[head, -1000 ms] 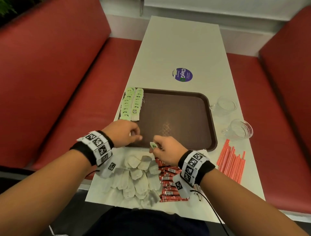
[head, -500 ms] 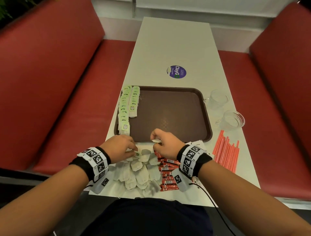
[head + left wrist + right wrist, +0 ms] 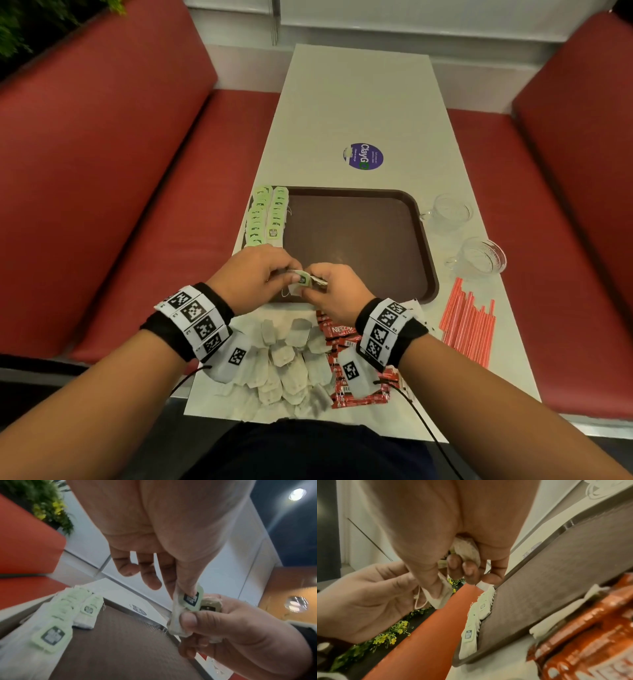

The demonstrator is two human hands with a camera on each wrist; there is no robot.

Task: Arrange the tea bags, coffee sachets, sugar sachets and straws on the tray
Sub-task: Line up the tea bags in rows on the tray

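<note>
Your left hand (image 3: 251, 275) pinches a tea bag (image 3: 300, 282) by its tag while your right hand (image 3: 337, 291) grips it along with a small bunch of others, just above the near edge of the tray (image 3: 424, 253). Free one bag cleanly, string untangled, then lay it tag-up, overlapping the rows (image 3: 269, 217) along the tray's left side. The tray sits on a pale table (image 3: 359, 102) between red benches.

Tray (image 3: 359, 240): brown, rectangular, flat on the table. Two rows of tea bags (image 3: 269, 216) with green tags lie along its left edge. One tea bag (image 3: 299, 282) is held above the near rim. Loose tea bags (image 3: 287, 363) are piled nearer, coffee sachets (image 3: 342, 342), red, beside them. Straws (image 3: 467, 325), red, lie right of the tray.
</note>
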